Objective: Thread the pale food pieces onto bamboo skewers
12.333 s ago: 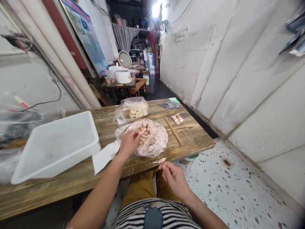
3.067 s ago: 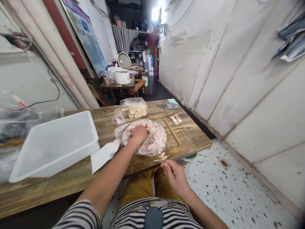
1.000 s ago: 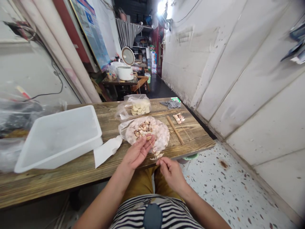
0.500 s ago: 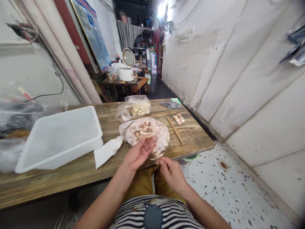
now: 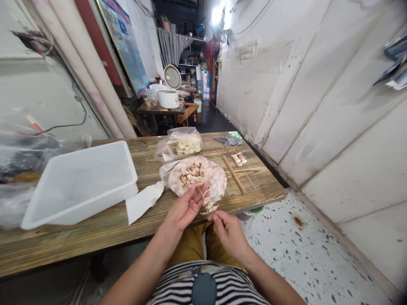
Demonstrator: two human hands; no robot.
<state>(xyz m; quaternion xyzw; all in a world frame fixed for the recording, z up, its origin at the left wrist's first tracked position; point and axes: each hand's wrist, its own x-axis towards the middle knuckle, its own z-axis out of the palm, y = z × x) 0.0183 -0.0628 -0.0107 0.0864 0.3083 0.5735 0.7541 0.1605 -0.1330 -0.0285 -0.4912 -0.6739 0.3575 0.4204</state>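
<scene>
Skewer [image 5: 201, 192] in right grip [image 5: 229, 232], cloves [image 5: 210, 207] just beyond

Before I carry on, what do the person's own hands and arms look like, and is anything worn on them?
The left hand and right hand are bare, with no gloves visible. Both forearms in view show no sleeve, watch or bracelet. The torso wears a black-and-white striped top; rings are too small to judge.

The wooden table [image 5: 263, 188] carries a tray [image 5: 85, 178], garlic bag [image 5: 218, 178] and skewers [image 5: 234, 174].
</scene>
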